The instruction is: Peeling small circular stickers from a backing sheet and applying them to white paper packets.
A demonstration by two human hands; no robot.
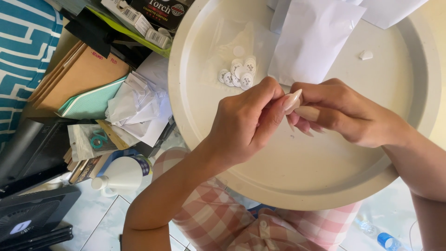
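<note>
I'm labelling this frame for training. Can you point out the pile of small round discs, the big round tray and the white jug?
Round discs (238, 74), head view, middle of the pile.
Round tray (297, 176), head view, bare base.
White jug (121, 173), head view, its body.

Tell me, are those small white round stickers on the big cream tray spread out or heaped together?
Mostly heaped: the small white round stickers overlap in one cluster on the big round cream tray, with one lying apart just above it.

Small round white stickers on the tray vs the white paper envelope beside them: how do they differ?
The small round white stickers are tiny printed discs, heaped and overlapping; the white paper envelope is far larger, rectangular and unprinted on its visible face. The stickers lie wholly inside the round cream tray; the envelope runs past the picture's top edge. Both are white and rest on the tray.
</note>
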